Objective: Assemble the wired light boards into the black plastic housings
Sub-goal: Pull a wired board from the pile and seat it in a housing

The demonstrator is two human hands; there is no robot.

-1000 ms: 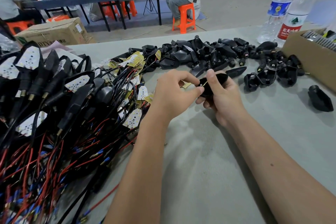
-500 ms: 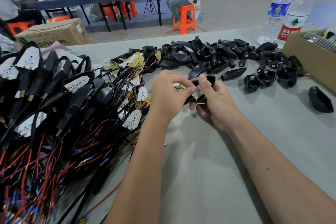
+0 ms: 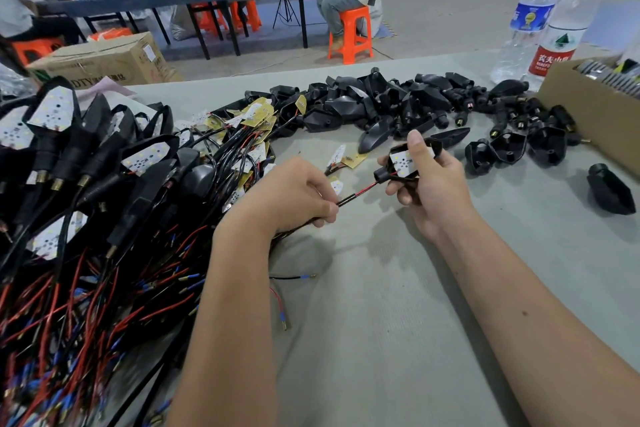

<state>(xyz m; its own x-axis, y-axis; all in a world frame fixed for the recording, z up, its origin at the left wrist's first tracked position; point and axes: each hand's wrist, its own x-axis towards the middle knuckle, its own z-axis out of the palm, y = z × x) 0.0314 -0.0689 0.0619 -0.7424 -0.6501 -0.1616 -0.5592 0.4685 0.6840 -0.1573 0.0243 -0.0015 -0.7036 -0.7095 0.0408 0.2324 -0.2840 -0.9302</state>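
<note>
Wire (image 3: 356, 192) newly out through housing (image 3: 401, 168); loose housings (image 3: 381, 104) beyond, assembled pile (image 3: 86, 166) left.

On the table (image 3: 398, 340), a big pile of finished lights with wires (image 3: 86, 201) lies at the left. Loose light boards (image 3: 256, 114) lie behind it, near the middle. A heap of housings (image 3: 381, 104) lies at the back, and one housing (image 3: 611, 189) lies alone at the right. A box (image 3: 595, 114) sits at the right edge. Two bottles (image 3: 543, 28) stand behind the box. Both hands are in the middle, in front of the heap.
</note>
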